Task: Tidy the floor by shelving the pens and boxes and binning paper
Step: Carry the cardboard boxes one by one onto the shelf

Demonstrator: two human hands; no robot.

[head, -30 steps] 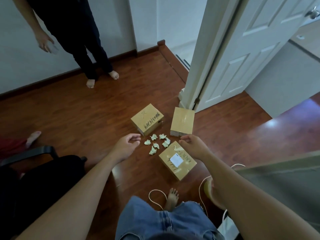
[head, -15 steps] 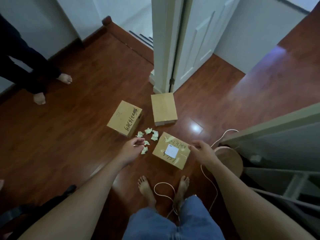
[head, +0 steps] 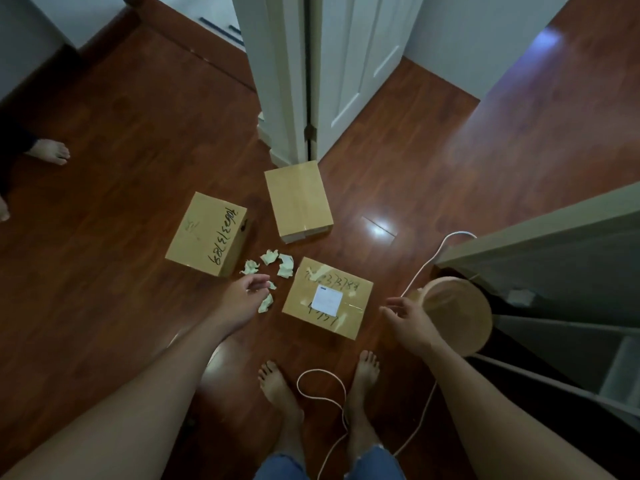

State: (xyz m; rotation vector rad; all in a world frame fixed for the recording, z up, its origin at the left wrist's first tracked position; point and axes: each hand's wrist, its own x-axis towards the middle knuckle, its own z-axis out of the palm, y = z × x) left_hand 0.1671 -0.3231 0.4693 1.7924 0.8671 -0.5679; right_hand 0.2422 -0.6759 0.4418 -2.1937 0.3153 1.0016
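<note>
Paper scraps lie clustered between three boxes, so I read left hand reaching in, grip released; right hand spread empty beside bin

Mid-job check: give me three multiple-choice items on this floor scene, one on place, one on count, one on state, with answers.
1. The crumpled paper scraps lie:
A. among the boxes
B. in the bin
C. on a box

2. Cardboard boxes on the floor:
A. two
B. three
C. five

3. The left hand is:
A. lifting a box
B. reaching at the scraps
C. holding a pen

Answers: 1 A, they sit on the floor between the handwritten box, plain box and labelled box. 2 B, three show. 3 B, its fingers curl over scraps.
</note>
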